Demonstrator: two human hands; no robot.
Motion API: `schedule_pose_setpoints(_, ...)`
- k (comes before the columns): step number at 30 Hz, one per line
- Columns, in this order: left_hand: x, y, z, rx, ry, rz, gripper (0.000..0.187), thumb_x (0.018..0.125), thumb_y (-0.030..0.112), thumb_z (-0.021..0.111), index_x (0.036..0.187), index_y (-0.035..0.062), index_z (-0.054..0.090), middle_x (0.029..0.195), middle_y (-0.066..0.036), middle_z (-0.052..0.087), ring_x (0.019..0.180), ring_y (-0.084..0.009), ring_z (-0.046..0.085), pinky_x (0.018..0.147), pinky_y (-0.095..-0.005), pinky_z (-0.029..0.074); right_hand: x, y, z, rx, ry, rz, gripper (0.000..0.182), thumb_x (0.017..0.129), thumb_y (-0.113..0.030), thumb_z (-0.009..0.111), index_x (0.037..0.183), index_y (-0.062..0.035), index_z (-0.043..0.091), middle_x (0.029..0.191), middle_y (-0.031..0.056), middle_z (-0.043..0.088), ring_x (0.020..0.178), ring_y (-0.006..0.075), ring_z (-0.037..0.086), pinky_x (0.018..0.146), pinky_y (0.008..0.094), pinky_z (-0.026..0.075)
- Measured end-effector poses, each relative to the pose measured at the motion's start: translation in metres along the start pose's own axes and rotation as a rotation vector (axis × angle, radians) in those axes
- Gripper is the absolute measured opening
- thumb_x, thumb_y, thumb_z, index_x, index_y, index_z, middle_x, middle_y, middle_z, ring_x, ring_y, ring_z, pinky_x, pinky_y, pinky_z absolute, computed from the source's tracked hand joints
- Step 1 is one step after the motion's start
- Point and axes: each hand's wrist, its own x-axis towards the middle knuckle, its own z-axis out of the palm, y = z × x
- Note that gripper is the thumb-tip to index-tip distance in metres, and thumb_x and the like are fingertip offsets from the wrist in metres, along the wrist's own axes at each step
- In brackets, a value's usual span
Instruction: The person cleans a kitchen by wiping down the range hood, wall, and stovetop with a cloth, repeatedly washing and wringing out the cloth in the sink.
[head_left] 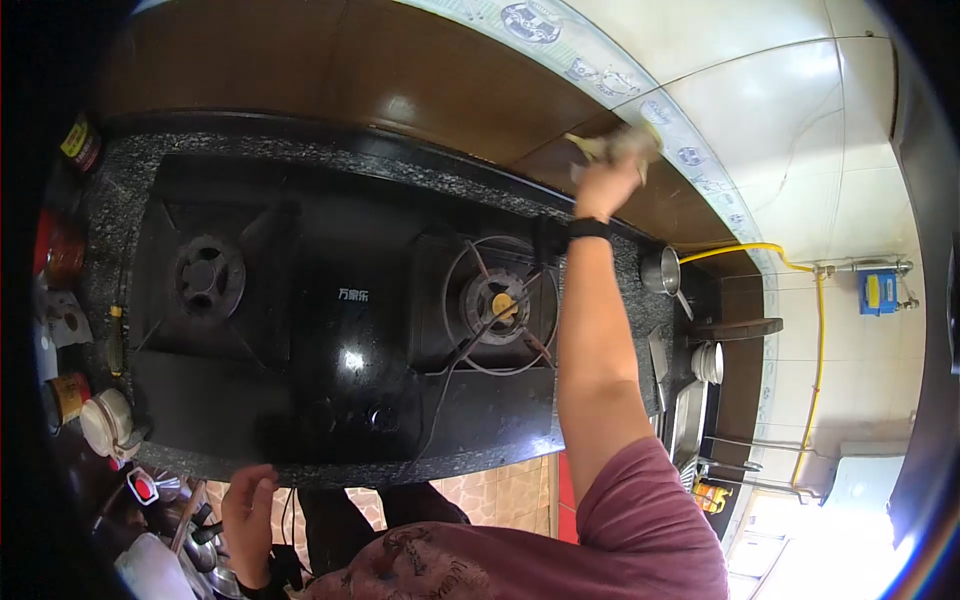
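Observation:
My right hand [612,180] is pressed to the brown wall tiles behind the stove, closed around a yellowish cloth [648,142]. The hand and cloth are a little blurred, so the cloth's folds do not show well. Below my outstretched arm lies the black gas stove [350,240], its right burner [500,305] circled by a wire pot stand. At the lower left, my left hand [248,515] hangs near the counter's front edge with its fingers loosely bent and nothing visible in it.
Jars and a white lidded container [105,422] line the left end of the counter [240,467]. On the right are a small metal pot [660,271], a knife-like blade [658,355], stacked white bowls [707,362] and a yellow gas hose [740,247].

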Motion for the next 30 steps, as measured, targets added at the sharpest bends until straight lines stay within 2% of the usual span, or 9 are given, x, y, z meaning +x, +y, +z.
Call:
schedule_pose_setpoints(2,-0.001,0.002,0.001,0.027,-0.002,-0.010,0.015,0.085,0.010,0.050,0.093,-0.0015,0.055,0.081,-0.005,0.055,0.078,-0.0120,0.051,0.072,-0.0238,0.041,-0.010,0.076,-0.001,0.196,-0.038,0.704,0.022,0.069,0.007,0.049,0.091,0.0054,0.054,0.092,0.0125,0.057,0.073,0.0199,0.056,0.063,0.0331,0.048)
schedule_pose_setpoints(3,-0.002,0.002,0.002,0.049,-0.010,-0.012,0.015,0.085,0.010,0.050,0.093,-0.0016,0.055,0.080,-0.005,0.055,0.077,-0.0120,0.051,0.072,-0.0239,0.041,-0.018,0.065,-0.013,0.695,0.153,0.732,0.018,0.076,0.006,0.049,0.093,0.0037,0.050,0.085,0.0154,0.056,0.077,0.0240,0.056,0.062,0.0351,0.047)
schedule_pose_setpoints(4,-0.002,0.001,0.001,0.048,-0.005,-0.018,0.015,0.085,0.010,0.050,0.093,-0.0016,0.055,0.080,-0.005,0.055,0.077,-0.0120,0.051,0.072,-0.0239,0.041,-0.017,0.068,-0.022,0.687,0.111,0.833,0.023,0.079,0.002,0.048,0.102,0.0021,0.049,0.090,0.0138,0.056,0.078,0.0251,0.057,0.062,0.0333,0.048)
schedule_pose_setpoints(6,-0.002,-0.004,-0.003,0.092,0.027,-0.053,0.017,0.085,0.011,0.050,0.094,-0.0026,0.055,0.083,-0.008,0.060,0.080,-0.0140,0.055,0.074,-0.0253,0.042,-0.035,0.159,0.013,0.608,0.026,0.591,0.026,0.075,-0.005,0.055,0.100,0.0005,0.054,0.089,0.0110,0.059,0.077,0.0271,0.058,0.065,0.0375,0.050)
schedule_pose_setpoints(8,0.000,0.000,-0.004,0.100,0.037,-0.049,0.017,0.085,0.011,0.050,0.094,-0.0023,0.055,0.084,-0.008,0.060,0.081,-0.0141,0.055,0.074,-0.0253,0.042,-0.010,0.098,0.001,0.763,0.057,1.250,0.029,0.073,-0.015,0.061,0.100,-0.0039,0.057,0.090,0.0108,0.060,0.080,0.0261,0.058,0.065,0.0369,0.049)
schedule_pose_setpoints(9,0.001,0.002,-0.004,0.101,0.048,-0.035,0.017,0.084,0.011,0.051,0.094,-0.0020,0.056,0.084,-0.009,0.060,0.081,-0.0143,0.055,0.074,-0.0253,0.042,-0.010,0.097,0.007,0.764,0.048,1.256,0.029,0.073,-0.015,0.061,0.100,-0.0039,0.057,0.090,0.0108,0.060,0.080,0.0261,0.058,0.065,0.0369,0.049)
schedule_pose_setpoints(12,0.001,0.002,0.002,0.059,0.092,-0.088,0.018,0.084,0.012,0.052,0.094,-0.0019,0.056,0.085,-0.009,0.061,0.082,-0.0146,0.055,0.075,-0.0254,0.042,-0.001,0.100,0.029,-0.939,-0.855,0.053,0.037,0.066,-0.041,0.064,0.083,-0.0089,0.067,0.089,0.0111,0.064,0.082,0.0292,0.061,0.069,0.0359,0.049)
schedule_pose_setpoints(18,0.004,-0.010,-0.001,0.073,0.008,-0.082,0.019,0.084,0.012,0.052,0.096,-0.0022,0.056,0.087,-0.009,0.061,0.082,-0.0143,0.055,0.074,-0.0254,0.042,0.003,-0.022,0.031,-0.933,-1.075,0.284,0.043,0.076,-0.049,0.055,0.096,-0.0135,0.067,0.104,0.0057,0.062,0.099,0.0223,0.057,0.079,0.0332,0.045)
schedule_pose_setpoints(30,-0.017,-0.041,-0.056,-0.135,0.129,-0.135,0.016,0.085,0.010,0.051,0.095,-0.0020,0.055,0.086,-0.007,0.059,0.082,-0.0131,0.054,0.074,-0.0242,0.042,-0.043,-0.190,0.078,-0.822,-1.118,0.160,0.036,0.070,-0.038,0.066,0.098,-0.0139,0.066,0.107,0.0018,0.061,0.099,0.0185,0.058,0.076,0.0285,0.048)
